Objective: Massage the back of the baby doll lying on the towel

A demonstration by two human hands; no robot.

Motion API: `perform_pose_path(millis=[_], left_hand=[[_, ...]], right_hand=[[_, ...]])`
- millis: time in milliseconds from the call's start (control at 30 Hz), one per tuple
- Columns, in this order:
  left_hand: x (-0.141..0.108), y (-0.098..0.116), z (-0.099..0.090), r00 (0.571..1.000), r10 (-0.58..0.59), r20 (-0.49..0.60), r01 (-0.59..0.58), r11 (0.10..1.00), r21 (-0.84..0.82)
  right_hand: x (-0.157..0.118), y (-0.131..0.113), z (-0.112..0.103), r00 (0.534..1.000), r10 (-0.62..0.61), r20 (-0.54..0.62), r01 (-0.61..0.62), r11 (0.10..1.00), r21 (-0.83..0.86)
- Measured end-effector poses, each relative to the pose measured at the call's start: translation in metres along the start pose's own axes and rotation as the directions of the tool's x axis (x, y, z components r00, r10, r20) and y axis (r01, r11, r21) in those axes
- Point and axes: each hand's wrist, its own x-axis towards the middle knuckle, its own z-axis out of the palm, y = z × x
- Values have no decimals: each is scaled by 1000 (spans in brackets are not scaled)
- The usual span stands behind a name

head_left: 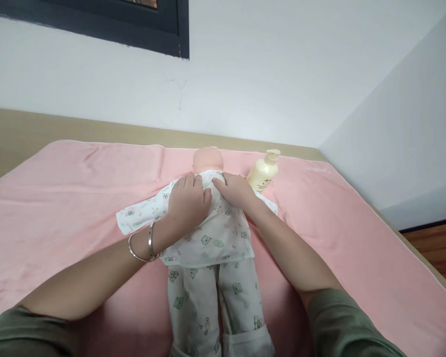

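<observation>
Clothed doll [218, 240] lies lengthwise on the large pink cloth sheet [78, 213], smooth peach-coloured head [208, 159] by the sheet's far edge, legs pointing at you. Can't tell whether it's face up or down.

It wears a white long-sleeved fabric top [226, 250] with small green animal prints and matching white printed trousers [198, 297].

Your left hand [189, 202] is palm down on the left upper part of the top — fingers nearly straight and close together, thumb out to the side. Your right hand [238, 191] lies on the right shoulder area, thumb stretched towards the collar; its fingers are mostly hidden, so can't tell how far they're bent. Can't tell if either hand pinches fabric.

Two thin silver metal bangles [150, 240] sit on your left wrist; dark green sleeves [347, 325] end near your elbows.

Pale yellow pump bottle [263, 173] is just beyond your right hand, near the sheet's far edge, right of the head. Sheet covers most of a flat beige surface [96, 128] — its far edge meets the white wall [263, 74].
</observation>
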Motion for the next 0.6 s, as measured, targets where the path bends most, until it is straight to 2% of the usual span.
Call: perform_pose_path(millis=[67, 133, 233, 300, 367, 433, 500, 600], left_hand=[[0, 0, 0, 1000, 14, -2, -14, 1000, 0], [4, -4, -1, 1000, 4, 30, -3, 1000, -26], [17, -13, -2, 990, -5, 140, 22, 993, -119], [23, -17, -2, 977, -29, 212, 69, 980, -185], [23, -17, -2, 977, -48, 210, 88, 978, -188], [18, -13, -2, 991, -28, 131, 44, 992, -120], [9, -6, -2, 999, 25, 38, -23, 999, -47], [-1, 0, -2, 994, 103, -35, -103, 995, -15]], right_hand=[[-3, -2, 4, 999, -39, -28, 38, 999, -37], [-11, -8, 12, 989, -128, -80, 117, 985, -123], [-23, -17, 22, 943, -283, -176, 233, 937, -259], [-25, -20, 23, 927, -318, -200, 260, 927, -269], [-21, -17, 19, 953, -252, -171, 215, 955, -206], [-12, -11, 12, 985, -132, -113, 118, 986, -120], [-4, -4, 5, 998, -37, -53, 34, 998, -48], [1, 1, 1, 1000, -2, -1, 2, 1000, -8]])
